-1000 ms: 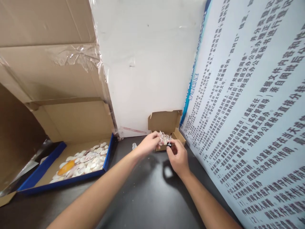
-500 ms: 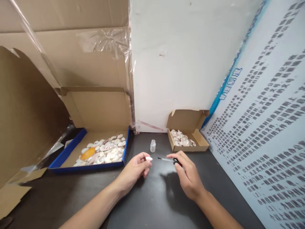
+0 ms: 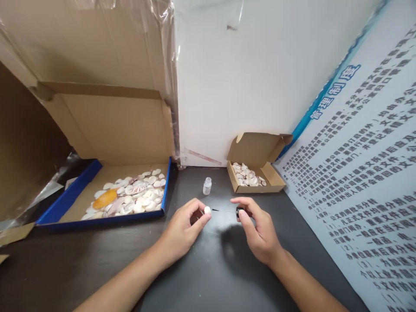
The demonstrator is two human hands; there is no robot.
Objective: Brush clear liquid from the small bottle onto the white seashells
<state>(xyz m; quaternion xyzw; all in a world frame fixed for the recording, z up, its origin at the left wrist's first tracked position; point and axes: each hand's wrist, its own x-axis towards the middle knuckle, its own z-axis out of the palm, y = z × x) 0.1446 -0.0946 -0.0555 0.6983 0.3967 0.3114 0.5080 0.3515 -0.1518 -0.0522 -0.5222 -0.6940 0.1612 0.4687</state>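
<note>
Between thumb and fingertips, my left hand pinches a small white shell, its pale face showing. My right hand grips the black cap of a thin brush, index finger stretched out above it. The brush's slim stem points left, and its dark tip lies close to the shell; whether they touch I cannot tell. Just beyond both hands stands a small clear glass bottle, upright and uncapped, with a whitish label or content.
On the left, a blue-edged cardboard box holds many white shells and one orange oval piece. A smaller open cardboard box with shells stands back right. A white wall and a printed board border the black table.
My left hand has turned the shell so its round face shows. The brush tip and shell are closer together. The camera view has shifted, so the boxes appear higher.
</note>
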